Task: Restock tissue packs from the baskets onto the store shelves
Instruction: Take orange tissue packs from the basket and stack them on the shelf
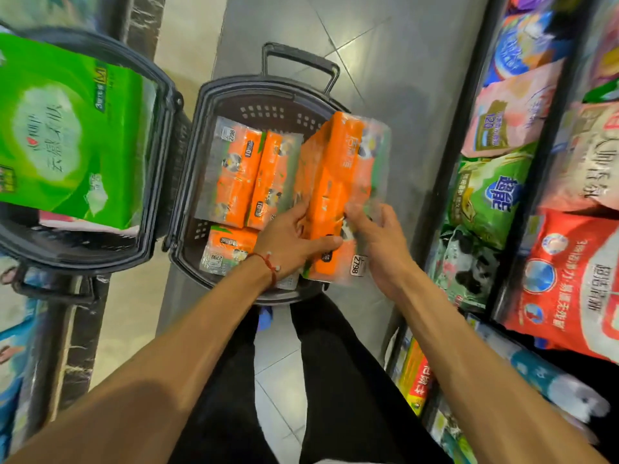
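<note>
head view looks down on the orange tissue pack [338, 182], tipped up on its edge at the right side of the dark basket [268, 112], with its near end above the rim. the left hand [288, 242] has a grip on the pack's near end, thumb laid across the orange face and fingers reaching up along the left side. the right hand [378, 242] pinches the clear wrap at the right edge, fingers curled; how firm that grip is cannot be told through the blur. more orange packs [234, 172] lie flat on the basket floor. to lift well, i would move the right grip off the loose film onto the solid body, since film may stretch or slip. then raise the pack straight up clear of the rim before swinging it right toward the shelves [532, 195], kept level so the bags there are not knocked.
</note>
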